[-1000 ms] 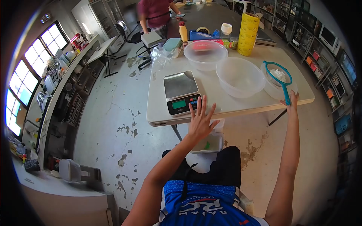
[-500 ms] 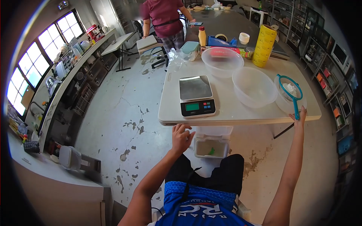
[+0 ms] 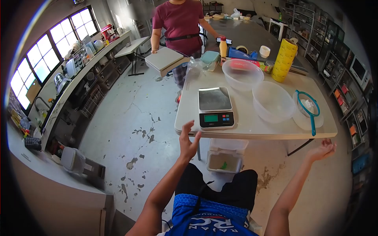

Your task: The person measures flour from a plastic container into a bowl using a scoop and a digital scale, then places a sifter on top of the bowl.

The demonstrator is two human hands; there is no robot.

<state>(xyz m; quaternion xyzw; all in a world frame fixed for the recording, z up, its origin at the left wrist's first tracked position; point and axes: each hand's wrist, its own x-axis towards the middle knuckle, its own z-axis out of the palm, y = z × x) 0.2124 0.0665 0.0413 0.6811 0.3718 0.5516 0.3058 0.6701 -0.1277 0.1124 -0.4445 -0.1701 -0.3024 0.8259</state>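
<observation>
My left hand [image 3: 189, 141] is held up at the front left edge of the white table [image 3: 244, 133], fingers apart and nothing in it. Off the table's front right edge, my right hand [image 3: 323, 150] hangs in the air, palm upward with loosely curled fingers and no object in it. Nearest to it is a teal-rimmed strainer [image 3: 313, 115] with white powder, lying over a pale round container. Left of that stand two clear plastic bowls [image 3: 273, 102] [image 3: 243, 74]. A digital scale [image 3: 215, 107] with a lit green display sits nearest my left hand.
Across the table a person in a maroon shirt [image 3: 177, 23] stands by a pale stool-like surface [image 3: 164, 58]. A yellow roll [image 3: 284, 61], a bottle [image 3: 223, 48] and a teal-lidded container [image 3: 210, 59] stand farther back. An open plastic box [image 3: 224, 162] lies below the table.
My right hand has let go of the strainer's handle and moved down off the table edge. My left hand has risen with its fingers spread. The person across has come closer to the table.
</observation>
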